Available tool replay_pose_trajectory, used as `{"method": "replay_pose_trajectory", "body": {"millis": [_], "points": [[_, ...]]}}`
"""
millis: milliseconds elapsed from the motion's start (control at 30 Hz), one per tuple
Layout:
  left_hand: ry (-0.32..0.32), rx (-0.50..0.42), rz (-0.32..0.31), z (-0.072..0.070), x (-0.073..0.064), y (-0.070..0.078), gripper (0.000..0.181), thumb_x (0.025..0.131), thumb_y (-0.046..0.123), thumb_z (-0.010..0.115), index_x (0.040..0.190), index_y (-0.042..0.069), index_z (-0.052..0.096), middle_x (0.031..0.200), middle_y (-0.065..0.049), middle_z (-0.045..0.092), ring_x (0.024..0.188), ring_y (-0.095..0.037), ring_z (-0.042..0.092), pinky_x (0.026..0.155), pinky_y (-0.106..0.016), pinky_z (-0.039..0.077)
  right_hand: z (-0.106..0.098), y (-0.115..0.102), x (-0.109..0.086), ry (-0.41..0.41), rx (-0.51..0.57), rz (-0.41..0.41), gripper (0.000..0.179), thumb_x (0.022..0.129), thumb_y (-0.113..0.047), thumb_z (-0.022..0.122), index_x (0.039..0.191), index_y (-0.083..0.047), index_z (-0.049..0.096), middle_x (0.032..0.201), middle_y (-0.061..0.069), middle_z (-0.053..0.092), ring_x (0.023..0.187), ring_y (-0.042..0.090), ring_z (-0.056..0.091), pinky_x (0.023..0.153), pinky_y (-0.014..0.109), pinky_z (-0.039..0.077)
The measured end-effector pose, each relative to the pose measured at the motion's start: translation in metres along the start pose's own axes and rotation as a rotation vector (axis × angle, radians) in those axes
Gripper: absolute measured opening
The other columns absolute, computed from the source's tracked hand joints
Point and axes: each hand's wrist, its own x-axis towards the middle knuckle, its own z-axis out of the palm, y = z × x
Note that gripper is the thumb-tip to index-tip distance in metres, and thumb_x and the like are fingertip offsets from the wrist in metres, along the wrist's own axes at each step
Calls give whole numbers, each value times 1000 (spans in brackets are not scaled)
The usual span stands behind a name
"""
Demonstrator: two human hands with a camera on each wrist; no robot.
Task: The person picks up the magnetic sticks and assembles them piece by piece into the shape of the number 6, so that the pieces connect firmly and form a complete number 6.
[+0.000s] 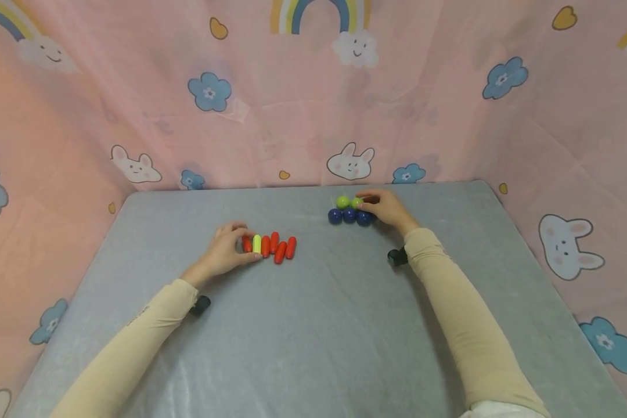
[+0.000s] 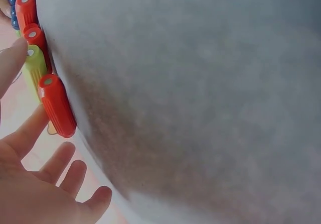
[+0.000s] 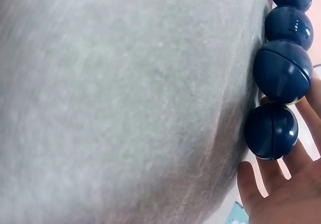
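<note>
My left hand (image 1: 223,249) is at the left of a row of red ribbed rods (image 1: 291,247) with rounded ends. Its thumb and index finger pinch a yellow-green rod (image 1: 257,244) of the same shape; in the left wrist view a red rod (image 2: 57,106) stands just beside those fingers, the other fingers spread below. Farther back, my right hand (image 1: 389,210) pinches a lime-green ball (image 1: 357,203) between thumb and index finger. A second lime-green ball (image 1: 342,202) sits to its left. Glossy navy balls (image 1: 349,215) line up in front, one partly under my right hand.
Both groups lie on a grey cloth-covered table (image 1: 313,325). Pink patterned curtains (image 1: 271,128) rise along its back and both sides. Dark wrist cameras (image 1: 201,306) hang under the sleeves close to the tabletop.
</note>
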Motion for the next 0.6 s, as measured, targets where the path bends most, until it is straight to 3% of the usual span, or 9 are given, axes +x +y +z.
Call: {"method": "replay_pose_trajectory", "body": {"millis": [200,400,600], "points": [[32,-16,7,-2,0,0,58,81,30,82,128,4,62,142,-23,44,129,-41,36,102,-60,39,2,0,1,23,-5,-3,39,100,-24,59,135,-9,59,141,20,57,133,37,51,114,53,38],[64,-61,15,-4,1,0,56,78,26,85,124,2,63,113,-17,56,105,-30,46,84,-38,40,3,2,3,42,13,-13,36,100,-21,59,133,-7,60,139,21,58,132,37,52,113,52,39],[45,-130,64,-7,2,0,52,79,16,83,122,-1,61,88,-10,61,78,-18,54,69,-26,45,4,0,2,48,37,2,36,100,-20,59,133,-6,60,138,22,58,131,38,52,113,53,39]]}}
